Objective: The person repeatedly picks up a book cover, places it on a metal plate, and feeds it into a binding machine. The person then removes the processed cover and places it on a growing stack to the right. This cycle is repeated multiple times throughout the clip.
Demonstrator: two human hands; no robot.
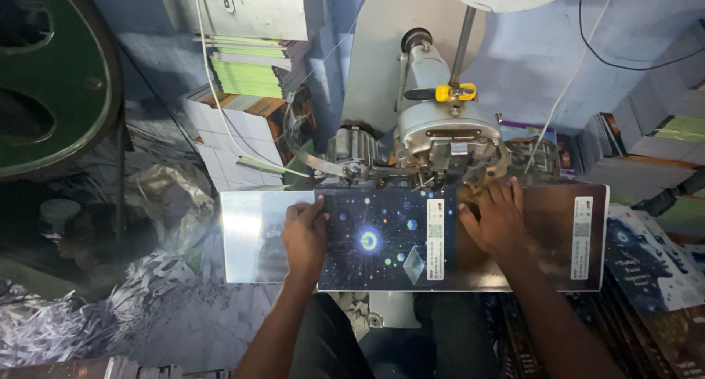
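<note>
Our left hand (305,236) and right hand (498,219) press flat, fingers spread, gripping nothing, on a glossy dark booklet cover printed with stars (382,239), lying open under the grey metal stitching machine (433,129). White paper shreds (147,305) heap at left; stacked green booklets (250,74) stand behind.

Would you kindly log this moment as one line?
left hand: flat on dark booklet cover | right hand: flat on cover | stitching machine: behind cover

Two hands, left (305,236) and right (499,221), press one glossy dark cover sheet (382,239) under one grey stitching machine (433,129); two booklet stacks (250,70) behind.
</note>
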